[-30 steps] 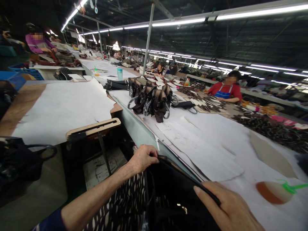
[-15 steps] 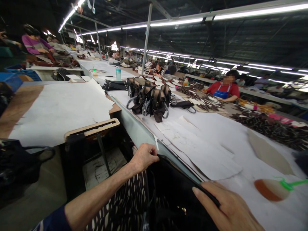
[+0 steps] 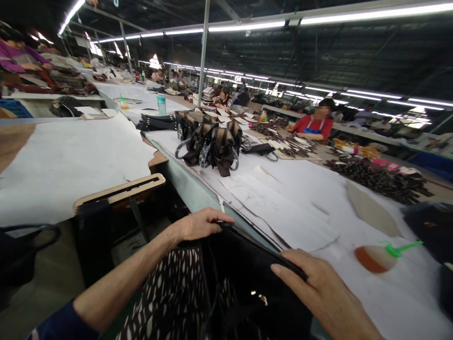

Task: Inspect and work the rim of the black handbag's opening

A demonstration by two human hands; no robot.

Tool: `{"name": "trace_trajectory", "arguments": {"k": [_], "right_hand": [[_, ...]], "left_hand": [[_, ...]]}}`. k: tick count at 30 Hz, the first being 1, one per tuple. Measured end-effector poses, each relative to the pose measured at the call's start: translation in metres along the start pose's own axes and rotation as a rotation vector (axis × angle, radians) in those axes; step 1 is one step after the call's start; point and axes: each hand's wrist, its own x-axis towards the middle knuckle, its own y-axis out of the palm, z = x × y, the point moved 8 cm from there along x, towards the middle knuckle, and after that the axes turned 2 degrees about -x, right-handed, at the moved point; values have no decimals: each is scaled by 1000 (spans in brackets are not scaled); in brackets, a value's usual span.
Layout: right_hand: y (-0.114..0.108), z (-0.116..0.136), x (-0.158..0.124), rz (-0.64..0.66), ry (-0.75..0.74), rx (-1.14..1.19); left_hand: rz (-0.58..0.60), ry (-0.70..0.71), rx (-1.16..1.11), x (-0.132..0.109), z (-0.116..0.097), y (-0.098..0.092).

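Low in front of me is a black bag (image 3: 244, 259), with small gold-coloured metal bits on its side. My left hand (image 3: 200, 224) pinches one end of the bag's upper edge between thumb and fingers. Farther right along that same edge, my right hand (image 3: 318, 283) grips it with the thumb on the near side and the fingers over the far side. The bag's lower part runs out of view. Beside it, a dark cloth with pale spots (image 3: 173, 278) covers my lap.
Several dark bags with wrapped handles (image 3: 215, 146) stand on the white-covered table (image 3: 293, 208). A bottle of amber liquid with a green spout (image 3: 377, 259) lies at right. A slotted wooden-edged arm (image 3: 120, 191) juts out at left. A co-worker in red (image 3: 314, 125) sits across the table.
My view has swung slightly, shifting the surroundings left. My left hand's fingers have straightened out along the bag's edge. Both hands keep hold of the bag.
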Motion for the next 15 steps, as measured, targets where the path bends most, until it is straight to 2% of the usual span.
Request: {"name": "trace_trajectory", "arguments": {"k": [2,5,9,15], "right_hand": [[2,-3,7,93,21,82],[3,-10,16,192,44,239],[5,-17,25,231,13,390],[14,-26,30,272,23,615]], "left_hand": [[137,-33,-97,-3,-6,5],[192,-86,-115,-6,-14,6],[190,-110,-138,-9,-18,8],[96,-150,-210,-17,2,7]]}}
